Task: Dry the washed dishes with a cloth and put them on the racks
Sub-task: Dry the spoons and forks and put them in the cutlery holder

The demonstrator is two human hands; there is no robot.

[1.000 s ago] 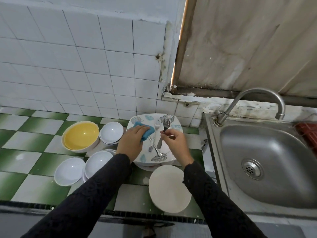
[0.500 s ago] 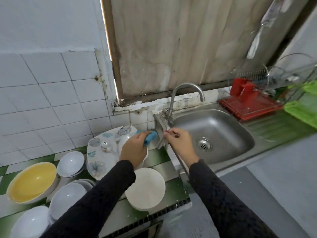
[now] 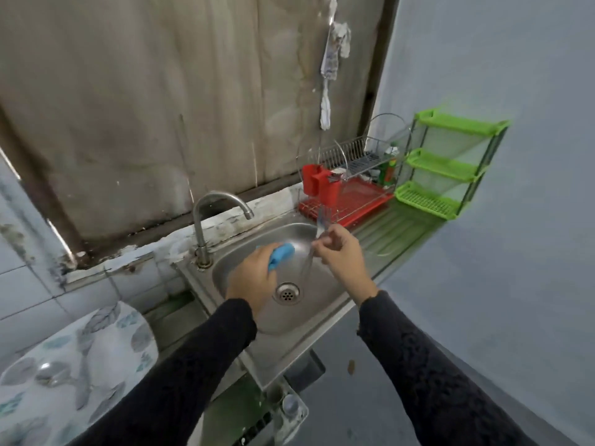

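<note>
Head view, down over a steel sink (image 3: 289, 358) set in the table (image 3: 399, 226). Both hands raised above the basin, sleeves dark and reaching to the wrists. Right hand (image 3: 341, 257) over the far right part of the basin, fingers (image 3: 323, 246) pinching the handle of a fork (image 3: 323, 218); tines up, handle slanting down toward the drain, the whole piece smeared by motion blur. Left hand (image 3: 249, 280) just beside it, clenched round a blue cloth (image 3: 281, 255), one end of the cloth poking out toward the fork; touching the metal or just short of it, impossible to tell. Curved tap (image 3: 206, 217) at the back left corner of the sink. Beyond the fork, on the table against the wall, a red dish rack (image 3: 351, 202) with a wire upper tier and a red cutlery holder (image 3: 318, 185) at its left end; a green bottle (image 3: 388, 170) behind it. Right of that, a green shelf rack (image 3: 450, 162) of three tiers, touching the wall. At lower left, well apart from the hands, a leaf-patterned plate (image 3: 96, 358) with a spoon (image 3: 53, 375) lying in it. High on the back panel, a pale rag (image 3: 331, 66) hanging down.
</note>
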